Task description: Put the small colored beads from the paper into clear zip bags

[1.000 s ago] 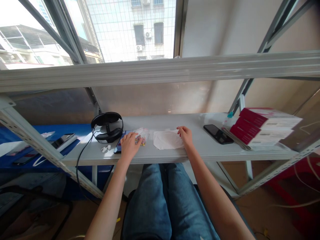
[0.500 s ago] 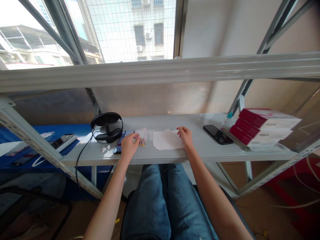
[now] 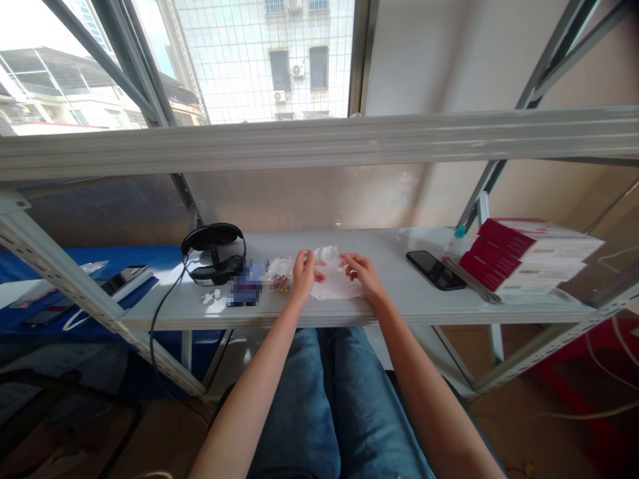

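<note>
A small clear plastic bag (image 3: pixel 327 253) is held up between my two hands, above a white sheet of paper (image 3: pixel 338 289). At the bag's left side, my left hand (image 3: pixel 303 274) has its fingers closed on it. Bent fingers of my right hand (image 3: pixel 363 273) pinch its right edge. Whether anything is inside this bag is too small to make out. Just left of my left hand lies another clear bag with small coloured beads (image 3: pixel 282 282), partly covered by that hand.
A blurred-out phone (image 3: pixel 246 286), white earbuds (image 3: pixel 210 297) and a black headset (image 3: pixel 213 255) with a cable stand to the left. On the right are a black phone (image 3: pixel 436 269) and stacked red-and-white boxes (image 3: pixel 519 256). A metal shelf beam (image 3: pixel 319 143) crosses ahead.
My left hand has moved right, from the beads by the phone to above the paper. The clear bag now shows between both hands. My right hand has shifted only slightly.
</note>
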{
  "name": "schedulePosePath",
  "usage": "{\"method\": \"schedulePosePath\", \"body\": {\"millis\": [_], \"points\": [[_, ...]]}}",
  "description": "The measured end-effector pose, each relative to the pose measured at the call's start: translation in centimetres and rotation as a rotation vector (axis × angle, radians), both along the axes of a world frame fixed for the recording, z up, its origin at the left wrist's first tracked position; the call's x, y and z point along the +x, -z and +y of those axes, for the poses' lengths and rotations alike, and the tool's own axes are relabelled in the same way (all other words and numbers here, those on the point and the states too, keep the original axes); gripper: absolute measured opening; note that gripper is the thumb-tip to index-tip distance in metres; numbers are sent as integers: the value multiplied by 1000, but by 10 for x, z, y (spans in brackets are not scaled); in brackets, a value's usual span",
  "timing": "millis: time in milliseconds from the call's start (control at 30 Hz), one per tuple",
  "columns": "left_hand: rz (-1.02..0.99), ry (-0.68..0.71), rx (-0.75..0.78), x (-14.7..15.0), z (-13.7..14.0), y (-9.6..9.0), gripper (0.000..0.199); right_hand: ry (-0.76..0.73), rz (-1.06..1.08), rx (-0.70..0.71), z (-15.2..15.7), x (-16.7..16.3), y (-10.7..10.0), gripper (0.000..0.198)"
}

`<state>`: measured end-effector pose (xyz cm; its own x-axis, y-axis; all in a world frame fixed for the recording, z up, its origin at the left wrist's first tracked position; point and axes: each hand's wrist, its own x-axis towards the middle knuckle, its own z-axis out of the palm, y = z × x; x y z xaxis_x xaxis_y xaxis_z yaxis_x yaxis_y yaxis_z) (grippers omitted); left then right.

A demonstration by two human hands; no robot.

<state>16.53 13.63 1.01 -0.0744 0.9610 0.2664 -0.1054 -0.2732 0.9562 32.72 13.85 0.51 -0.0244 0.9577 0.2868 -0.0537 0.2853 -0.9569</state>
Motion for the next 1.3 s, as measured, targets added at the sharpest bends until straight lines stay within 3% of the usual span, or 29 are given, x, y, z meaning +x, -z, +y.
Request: {"method": "schedulePosePath", "body": {"millis": [133, 333, 433, 600, 933, 1300], "points": [[8, -61, -16, 14, 13, 10, 39, 36, -31, 33, 3, 1, 2, 29], [82, -121, 73, 15, 6, 15, 69, 40, -110, 18, 4, -1, 4, 31], [187, -144, 112, 14, 2, 17, 60, 34, -134, 18, 2, -1, 4, 31], [248, -132, 177, 14, 5, 20, 21, 9, -159, 3, 1, -1, 4, 31], [194, -36, 185, 17, 8, 23, 36, -64, -166, 36, 1, -1, 4, 26], [249, 0, 221, 15, 9, 24, 27, -34, -185, 19, 2, -1, 5, 29]]}}
